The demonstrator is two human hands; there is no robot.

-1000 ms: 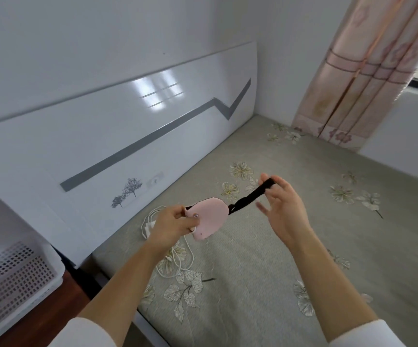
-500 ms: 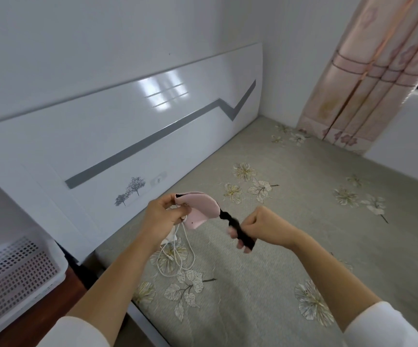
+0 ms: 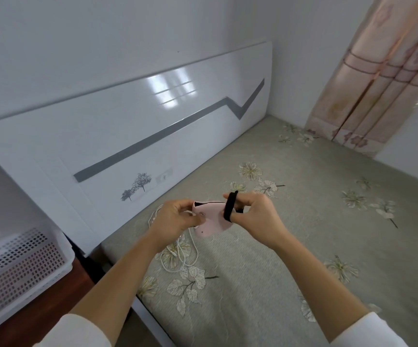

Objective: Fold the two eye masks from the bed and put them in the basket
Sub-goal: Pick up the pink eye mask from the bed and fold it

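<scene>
Bedding (image 3: 303, 246) in grey-green with pale flower prints fills most of what we see, running up to a glossy white headboard (image 3: 127, 126) with a grey zigzag stripe. A pink patterned curtain (image 3: 378, 71) hangs at the far corner. Low on the left, off the bed, sits the white perforated basket (image 3: 15, 266), well apart from our hands and, as far as we can see, with nothing in it. A white cable (image 3: 177, 256) lies looped on the bedding beneath our hands.

We hold the pink eye mask (image 3: 210, 219) in the air above the bed, between both hands. Our left hand (image 3: 172, 219) is closed in a pinch on its left end, thumb over the pink face. Our right hand (image 3: 255, 216) pinches the black strap (image 3: 229, 206), which now crosses the front of the mask as a band.

A second ago that strap was stretched out to the right, clear of the mask; half a second ago our right fist was bringing it down and round. Now it wraps the pink body, so we judge the fold of this mask to be nearly finished, with only tucking the strap end left before it goes to the basket.

We see no second mask anywhere here.
</scene>
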